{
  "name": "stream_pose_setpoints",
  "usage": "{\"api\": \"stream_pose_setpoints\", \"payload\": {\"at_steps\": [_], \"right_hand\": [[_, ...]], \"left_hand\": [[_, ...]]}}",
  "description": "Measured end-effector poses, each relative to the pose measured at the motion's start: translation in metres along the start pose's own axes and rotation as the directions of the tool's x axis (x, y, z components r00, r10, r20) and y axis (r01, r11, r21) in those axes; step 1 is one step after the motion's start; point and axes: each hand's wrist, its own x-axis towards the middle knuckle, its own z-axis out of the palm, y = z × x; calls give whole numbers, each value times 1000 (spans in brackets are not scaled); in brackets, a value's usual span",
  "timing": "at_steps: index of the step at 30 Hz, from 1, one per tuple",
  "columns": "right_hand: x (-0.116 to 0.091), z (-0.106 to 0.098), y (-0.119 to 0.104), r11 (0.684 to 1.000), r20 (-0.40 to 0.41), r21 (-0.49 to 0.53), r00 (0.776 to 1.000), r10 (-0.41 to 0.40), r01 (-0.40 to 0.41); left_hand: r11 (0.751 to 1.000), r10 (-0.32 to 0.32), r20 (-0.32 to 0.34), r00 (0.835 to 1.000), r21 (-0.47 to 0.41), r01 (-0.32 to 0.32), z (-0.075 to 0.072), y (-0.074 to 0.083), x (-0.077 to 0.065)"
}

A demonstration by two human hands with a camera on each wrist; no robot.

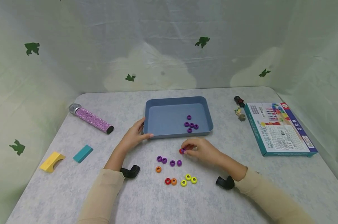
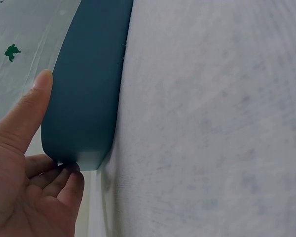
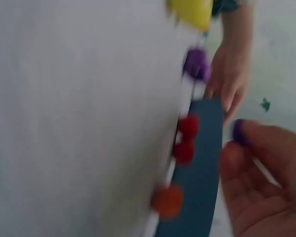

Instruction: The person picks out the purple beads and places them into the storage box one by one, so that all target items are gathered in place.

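Note:
My left hand (image 1: 133, 132) grips the near left corner of a shallow blue-grey tray (image 1: 166, 116); its thumb lies along the front wall and its fingers bend against the side. Inside the tray, toward its right, lie several purple beads (image 1: 191, 125). In front of the tray, my right hand (image 1: 204, 151) pinches a purple bead (image 3: 239, 132) between thumb and fingertips. A red bead (image 1: 181, 151) shows right beside those fingertips in the head view. Nearer on the table are a row of purple beads (image 1: 172, 163), two orange beads (image 1: 158, 169), another red bead (image 1: 167, 181) and three yellow beads (image 1: 188, 177).
A glittery pink microphone (image 1: 93, 119) lies at the left, with a teal block (image 1: 83, 153) and a yellow arch block (image 1: 52, 161) nearer. To the right are a flat toy box (image 1: 281, 129) and two small figures (image 1: 239, 101). Pale sheeting surrounds the table.

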Motion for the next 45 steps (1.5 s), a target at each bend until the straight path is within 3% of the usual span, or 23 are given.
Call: {"api": "stream_pose_setpoints", "payload": {"at_steps": [6, 10, 19, 29, 35, 40, 45], "right_hand": [[22, -30, 15, 1000, -162, -6, 987, 4, -6], [39, -43, 31, 995, -211, -36, 974, 81, -90], [67, -51, 57, 949, -180, -98, 943, 279, -300], [78, -53, 63, 925, -135, -186, 941, 310, -331], [67, -53, 48, 954, -128, -121, 958, 258, -273], [43, -44, 19, 997, -138, -43, 989, 62, -68], [19, -22, 0, 997, -82, 6, 994, -71, 72]], "left_hand": [[1000, -1, -1, 1000, 7, 1, 0, 0, 1], [1000, -3, -2, 1000, 11, 3, -1, 0, 1], [1000, 4, 1, 1000, 3, -4, -2, 8, -3], [1000, 0, -2, 1000, 4, 0, -1, 0, 1], [1000, 4, 2, 1000, -6, -4, 0, 0, 1], [1000, 5, -1, 1000, -4, -5, 0, 0, 1], [1000, 10, -2, 1000, -2, -10, 0, 0, 1]]}}
